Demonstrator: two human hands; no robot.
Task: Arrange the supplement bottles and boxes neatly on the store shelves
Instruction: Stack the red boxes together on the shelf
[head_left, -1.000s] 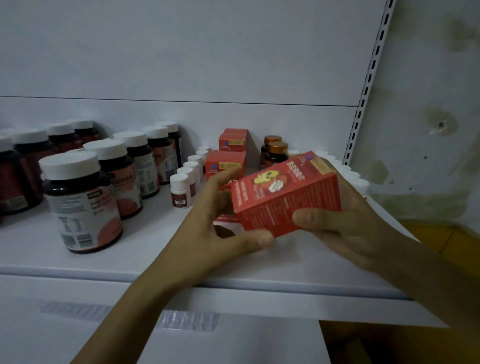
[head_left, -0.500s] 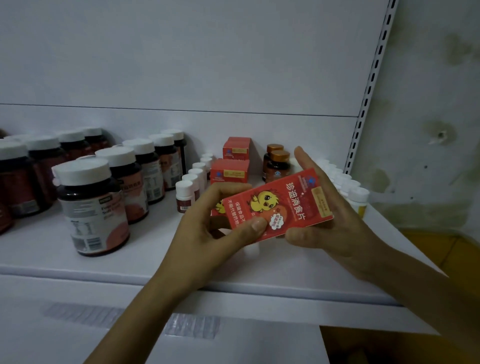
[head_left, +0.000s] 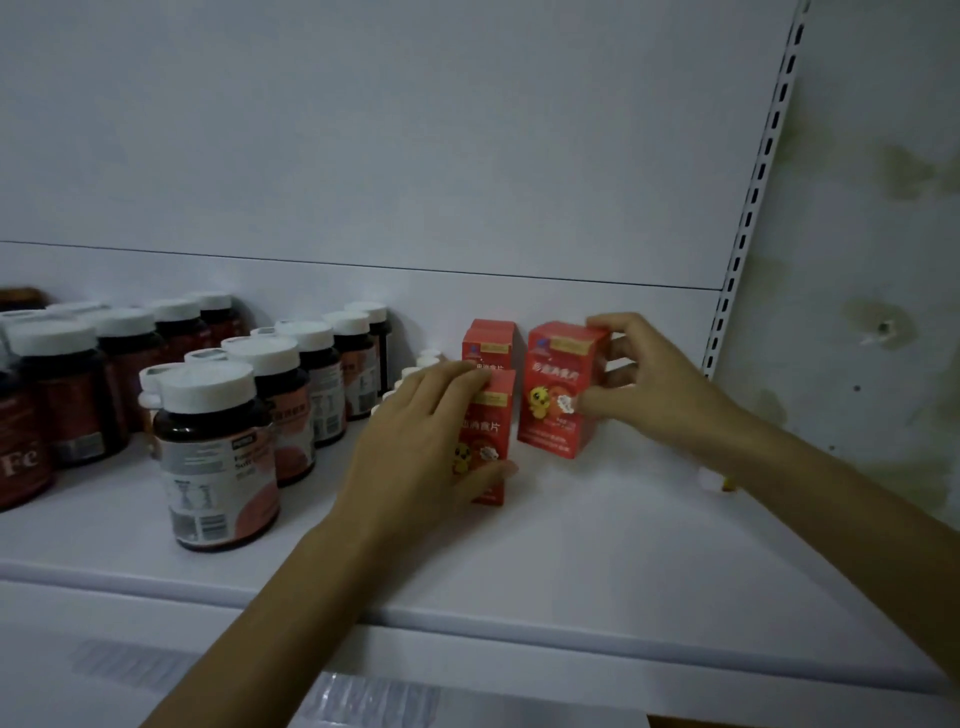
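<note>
Three red supplement boxes with a yellow chick stand upright on the white shelf (head_left: 597, 545). My right hand (head_left: 644, 384) pinches the right box (head_left: 558, 389) by its top corner and right side. My left hand (head_left: 421, 441) grips the front box (head_left: 488, 436), thumb on its lower front and fingers over its top. A third red box (head_left: 491, 340) stands right behind it. Dark brown bottles with white caps (head_left: 218, 457) fill the left part of the shelf in rows.
Small white-capped bottles (head_left: 421, 364) peek out behind my left hand. A small white bottle with a yellow label (head_left: 719, 480) shows behind my right forearm. The slotted shelf upright (head_left: 748, 218) and a stained wall (head_left: 883, 260) close off the right.
The red box that both hands held tilted in the air now stands upright on the shelf beside the other boxes. My left hand left it and took hold of the front box.
</note>
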